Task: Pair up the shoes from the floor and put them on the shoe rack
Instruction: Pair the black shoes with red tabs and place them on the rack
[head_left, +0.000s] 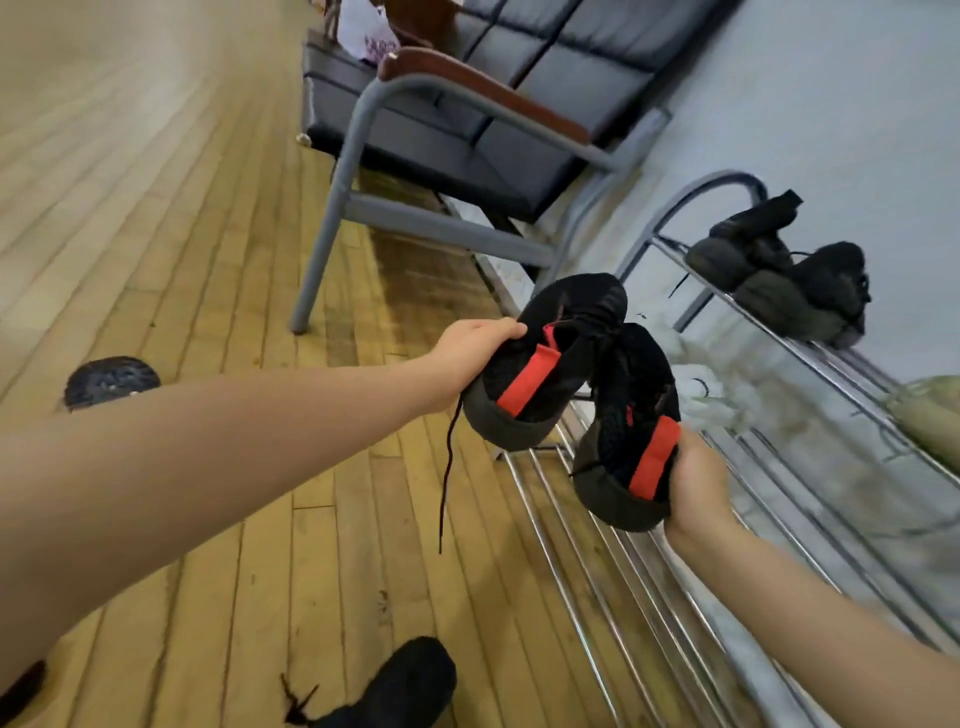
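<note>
My left hand (475, 358) grips one black shoe (550, 364), my right hand (693, 486) its mate (628, 431); toes point toward one o'clock, over the rack (810, 358), nearer my right.

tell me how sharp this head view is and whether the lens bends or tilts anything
Head view: wide-angle, strongly tilted, so the yellow wooden plank floor curves and smears with blur toward the upper left; the chrome wire shoe rack runs diagonally with soft glare on its bars; the two black knit shoes with red heel straps held by the left hand and right hand are fairly sharp.
</note>
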